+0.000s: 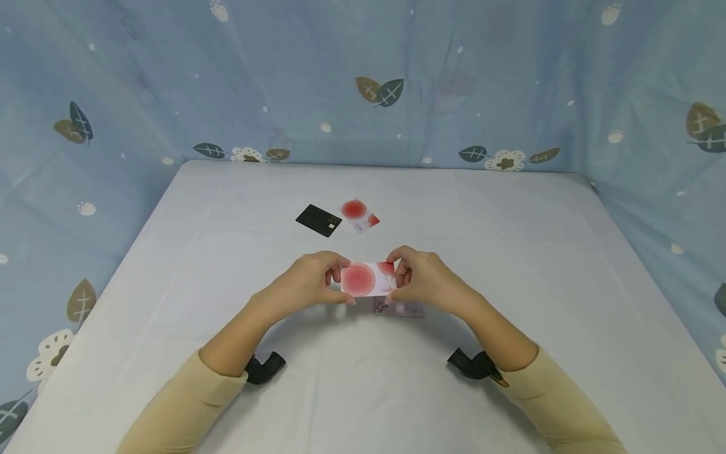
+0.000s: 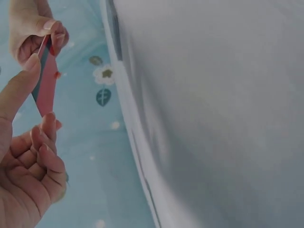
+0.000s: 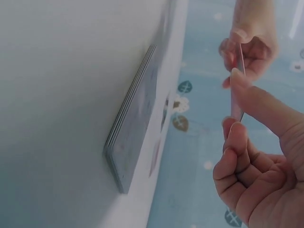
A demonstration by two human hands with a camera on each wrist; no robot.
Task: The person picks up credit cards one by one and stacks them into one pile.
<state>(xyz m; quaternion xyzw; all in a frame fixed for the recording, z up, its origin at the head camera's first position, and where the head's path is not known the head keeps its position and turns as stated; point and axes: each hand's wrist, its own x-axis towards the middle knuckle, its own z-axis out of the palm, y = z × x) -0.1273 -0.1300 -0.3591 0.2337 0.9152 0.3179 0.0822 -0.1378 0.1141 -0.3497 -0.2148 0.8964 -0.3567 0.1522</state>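
A white card with pink-red circles is held up level between both hands above the table. My left hand pinches its left end between thumb and fingers. At the right end my right hand pinches it the same way. In both wrist views the card shows nearly edge-on. Below it, a short stack of pale cards lies on the table, its top card partly hidden behind the held card and right hand in the head view.
Farther back on the white table lie a black card and another red-circled white card, side by side. Dark wrist mounts stick out from the sleeves. A blue patterned cloth hangs around the table.
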